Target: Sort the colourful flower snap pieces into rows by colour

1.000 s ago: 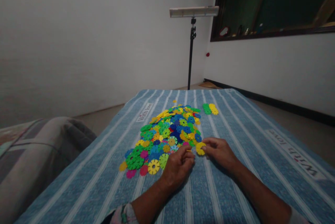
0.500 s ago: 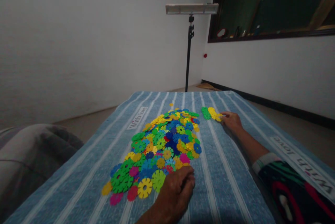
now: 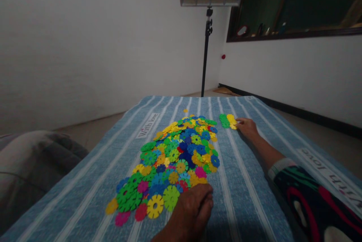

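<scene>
A heap of notched plastic snowflake discs (image 3: 174, 153) in green, blue, yellow, pink and red lies along the middle of the cloth. My left hand (image 3: 192, 208) rests at the near right edge of the heap, its fingers curled together; whatever may be inside them is hidden. Farther off, my right hand (image 3: 247, 128) has its fingertips closed on the edge of a yellow snowflake disc (image 3: 233, 125). That disc lies with a small cluster of yellow discs (image 3: 230, 118). Touching this cluster on its left is a group of green discs (image 3: 224, 120).
Beneath everything is a blue and white striped cloth (image 3: 237, 200). One yellow disc (image 3: 185, 110) lies alone beyond the heap. A black stand (image 3: 205, 53) with a flat panel rises behind the far edge. Grey fabric (image 3: 36, 174) bulges at left.
My right hand has shifted slightly left, bringing the yellow disc closer against the other yellow ones. The left hand stays by the heap. The whole view has tilted a little.
</scene>
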Demonstrator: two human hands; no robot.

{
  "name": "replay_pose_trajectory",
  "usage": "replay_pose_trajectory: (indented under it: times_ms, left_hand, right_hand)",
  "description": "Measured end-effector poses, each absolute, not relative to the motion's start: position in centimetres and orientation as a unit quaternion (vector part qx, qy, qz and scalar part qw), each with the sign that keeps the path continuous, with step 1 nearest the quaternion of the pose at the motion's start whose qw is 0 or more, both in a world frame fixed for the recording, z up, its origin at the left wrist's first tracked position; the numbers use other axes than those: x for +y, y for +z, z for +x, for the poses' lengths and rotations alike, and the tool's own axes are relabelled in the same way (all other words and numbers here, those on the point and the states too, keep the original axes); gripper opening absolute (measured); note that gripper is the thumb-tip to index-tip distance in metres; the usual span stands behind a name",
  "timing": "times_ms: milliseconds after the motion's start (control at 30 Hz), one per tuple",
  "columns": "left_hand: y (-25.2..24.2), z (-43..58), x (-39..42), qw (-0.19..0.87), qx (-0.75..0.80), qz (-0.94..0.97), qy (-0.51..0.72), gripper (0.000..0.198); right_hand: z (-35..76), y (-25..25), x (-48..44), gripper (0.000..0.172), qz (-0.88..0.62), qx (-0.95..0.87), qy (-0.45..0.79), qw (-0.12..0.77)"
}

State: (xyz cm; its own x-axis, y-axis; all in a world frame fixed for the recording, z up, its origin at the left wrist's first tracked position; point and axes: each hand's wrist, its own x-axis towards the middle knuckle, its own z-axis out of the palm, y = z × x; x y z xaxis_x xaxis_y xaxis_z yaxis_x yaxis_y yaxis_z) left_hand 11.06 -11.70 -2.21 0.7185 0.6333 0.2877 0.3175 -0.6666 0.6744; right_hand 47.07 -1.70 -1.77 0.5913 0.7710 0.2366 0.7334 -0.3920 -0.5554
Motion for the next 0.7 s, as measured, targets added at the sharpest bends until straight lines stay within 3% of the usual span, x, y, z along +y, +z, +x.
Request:
replay_pose_trajectory:
  times_ms: [400,700]
  left_hand:
    - [-1.9,11.1,-11.7,0.309,0.27,0.882,0.231,0.011]
    - [-1.8,11.1,-11.9,0.314,0.29,0.882,0.201,0.016]
  right_hand:
    - [43.7,-1.3,-2.9,0.057,-0.858,-0.459,-0.038,0.226]
    - [43.0,-1.0,-2.9,0.039,-0.872,-0.463,-0.038,0.154]
